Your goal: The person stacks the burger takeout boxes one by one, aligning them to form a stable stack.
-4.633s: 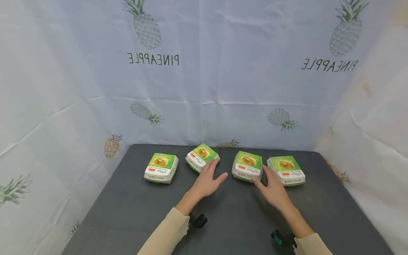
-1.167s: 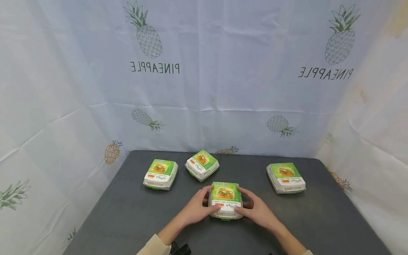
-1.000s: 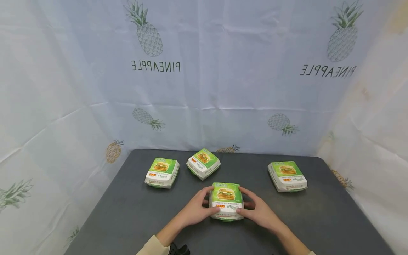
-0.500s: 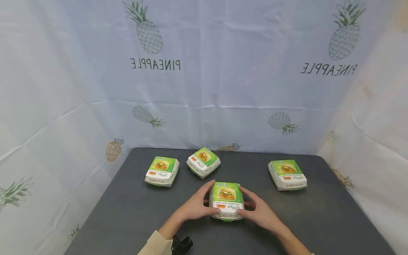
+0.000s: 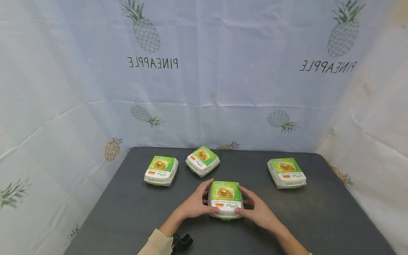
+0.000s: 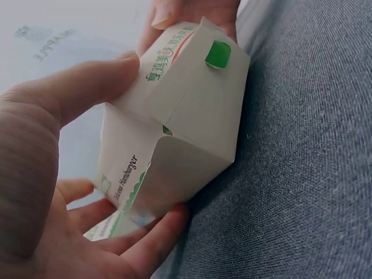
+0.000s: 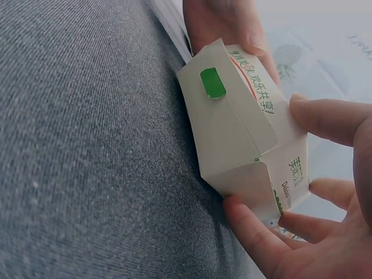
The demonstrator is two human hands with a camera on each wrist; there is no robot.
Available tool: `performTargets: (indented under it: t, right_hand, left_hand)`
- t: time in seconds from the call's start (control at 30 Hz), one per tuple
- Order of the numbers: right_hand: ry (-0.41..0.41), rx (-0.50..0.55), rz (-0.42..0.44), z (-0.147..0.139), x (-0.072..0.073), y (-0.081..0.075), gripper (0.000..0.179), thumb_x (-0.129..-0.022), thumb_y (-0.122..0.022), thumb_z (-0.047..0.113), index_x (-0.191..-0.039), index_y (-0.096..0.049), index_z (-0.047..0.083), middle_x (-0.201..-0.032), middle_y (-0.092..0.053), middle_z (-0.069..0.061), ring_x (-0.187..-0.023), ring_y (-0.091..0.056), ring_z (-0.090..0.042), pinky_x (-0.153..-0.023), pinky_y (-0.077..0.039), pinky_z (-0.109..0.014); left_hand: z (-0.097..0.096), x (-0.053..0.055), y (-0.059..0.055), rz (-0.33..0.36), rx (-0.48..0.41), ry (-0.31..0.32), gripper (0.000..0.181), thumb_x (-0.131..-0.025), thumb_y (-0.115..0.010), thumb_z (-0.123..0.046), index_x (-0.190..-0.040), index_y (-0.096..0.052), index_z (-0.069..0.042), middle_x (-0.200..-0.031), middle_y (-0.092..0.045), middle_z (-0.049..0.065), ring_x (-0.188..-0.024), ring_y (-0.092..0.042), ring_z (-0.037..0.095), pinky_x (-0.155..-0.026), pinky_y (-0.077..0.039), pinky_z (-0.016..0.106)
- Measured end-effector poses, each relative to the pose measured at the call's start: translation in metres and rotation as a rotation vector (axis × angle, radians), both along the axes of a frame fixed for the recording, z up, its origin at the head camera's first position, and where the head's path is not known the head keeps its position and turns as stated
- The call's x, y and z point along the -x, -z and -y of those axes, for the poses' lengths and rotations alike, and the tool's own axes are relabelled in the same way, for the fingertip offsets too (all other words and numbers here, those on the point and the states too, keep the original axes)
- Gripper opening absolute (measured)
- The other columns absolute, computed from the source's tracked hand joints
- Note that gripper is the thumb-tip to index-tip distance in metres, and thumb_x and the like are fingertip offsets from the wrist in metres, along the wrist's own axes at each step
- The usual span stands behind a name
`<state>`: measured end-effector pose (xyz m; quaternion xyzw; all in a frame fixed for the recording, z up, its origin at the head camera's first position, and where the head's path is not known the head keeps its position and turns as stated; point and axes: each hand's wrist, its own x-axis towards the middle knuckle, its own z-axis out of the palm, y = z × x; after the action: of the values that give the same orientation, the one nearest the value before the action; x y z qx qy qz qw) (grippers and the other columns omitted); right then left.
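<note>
One burger box (image 5: 225, 198), lower centre of the frame.
Clamped from opposite sides by the left hand (image 5: 195, 203) and right hand (image 5: 262, 213); three similar boxes (image 5: 202, 161) lie higher in the frame on the dark table (image 5: 124, 216).

Grey fabric-topped worktop (image 5: 127, 219): green-and-white cardboard burger box (image 5: 225, 199), lower centre; behind it, matching left box (image 5: 161, 170), centre box (image 5: 202, 161), right box (image 5: 287, 173).

right grip (image 7: 322, 247): holding carton (image 7: 224, 131) | left grip (image 7: 226, 26): opposite side | green tab (image 7: 213, 83) showing
</note>
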<state>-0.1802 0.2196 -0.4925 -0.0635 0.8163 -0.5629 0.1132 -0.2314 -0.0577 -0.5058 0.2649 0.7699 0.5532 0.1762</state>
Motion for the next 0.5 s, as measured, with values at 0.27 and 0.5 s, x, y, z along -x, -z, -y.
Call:
performTargets:
  t: [0.27,0.5]
  right_hand:
    - [-0.037,0.013,-0.043,-0.005,0.0,-0.007,0.082,-0.091,-0.079,0.027,-0.158,-0.036,0.01,-0.16,-0.032,-0.023,-0.129,-0.053,-0.041,-0.084,-0.054,-0.034]
    - [-0.018,-0.092,-0.088,-0.023,0.002,-0.019,0.077,-0.093,-0.077,0.031,-0.155,-0.04,0.006,-0.155,-0.04,-0.024,-0.13,-0.053,-0.042,-0.093,-0.054,-0.045]
  left_hand:
    - [0.0,0.001,0.0,-0.011,0.013,-0.007,0.103,-0.085,-0.085,-0.028,-0.162,-0.019,-0.009,-0.154,-0.03,0.015,-0.132,-0.051,0.028,-0.09,-0.054,0.028]
    - [0.0,0.001,0.0,0.014,0.006,-0.005,0.104,-0.085,-0.085,-0.026,-0.162,-0.018,-0.009,-0.149,-0.033,0.015,-0.124,-0.055,0.025,-0.088,-0.054,0.028]
